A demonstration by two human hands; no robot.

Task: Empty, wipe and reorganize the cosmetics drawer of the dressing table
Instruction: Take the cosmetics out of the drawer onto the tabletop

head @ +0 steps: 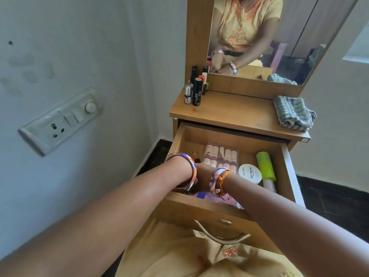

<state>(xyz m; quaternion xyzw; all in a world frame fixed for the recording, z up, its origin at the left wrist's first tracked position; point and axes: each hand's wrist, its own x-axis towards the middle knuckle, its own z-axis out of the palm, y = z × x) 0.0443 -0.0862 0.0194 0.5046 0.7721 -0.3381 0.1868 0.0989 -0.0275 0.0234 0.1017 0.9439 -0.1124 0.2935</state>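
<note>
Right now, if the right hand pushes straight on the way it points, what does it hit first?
The right hand reaches down and left into the drawer, toward the left hand. It would most likely meet the left hand first, or the purple packet beneath. The fingers are hidden, so depth is unclear.

Wooden drawer (287,162) pulled open, cosmetics (250,173) inside.

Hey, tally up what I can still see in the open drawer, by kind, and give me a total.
Press-on nail pack: 1
White nail polish jar: 1
Green-capped bottle: 1
Purple packet, partly under the wrists: 1
Total: 4 visible; the small dark item near the left wrist and anything under the hands can't be counted.
</note>
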